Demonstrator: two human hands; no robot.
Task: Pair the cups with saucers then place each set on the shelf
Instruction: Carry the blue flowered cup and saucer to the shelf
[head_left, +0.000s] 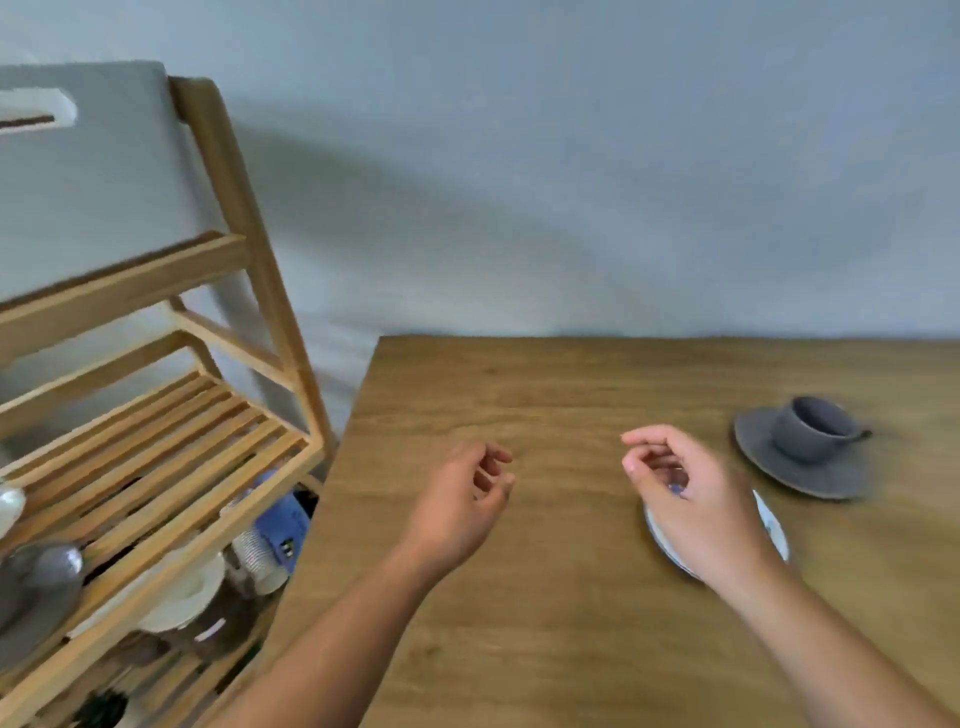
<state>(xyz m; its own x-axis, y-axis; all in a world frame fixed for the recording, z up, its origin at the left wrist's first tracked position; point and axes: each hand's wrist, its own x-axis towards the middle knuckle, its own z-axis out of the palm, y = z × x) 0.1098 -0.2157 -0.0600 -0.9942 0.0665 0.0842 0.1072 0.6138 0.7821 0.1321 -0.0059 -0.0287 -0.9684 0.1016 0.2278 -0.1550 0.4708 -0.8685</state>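
Observation:
A grey cup (810, 428) stands on a grey saucer (795, 467) at the right of the wooden table (545, 597). A white saucer (774, 525) with a blue pattern lies nearer me, mostly hidden under my right hand (685, 493), whose fingers are loosely curled just above it and hold nothing. My left hand (462, 499) hovers over the bare middle of the table, fingers half curled and empty. The wooden slatted shelf (171, 452) stands to the left of the table. A grey dish (36, 587) and a white piece (10, 506) sit at its left edge.
On the lower shelf level lie white plates (182, 592), a stack of paper cups (260, 556) and a blue package (283, 514). A grey wall runs behind the table. The table's left edge lies close to the shelf's corner post.

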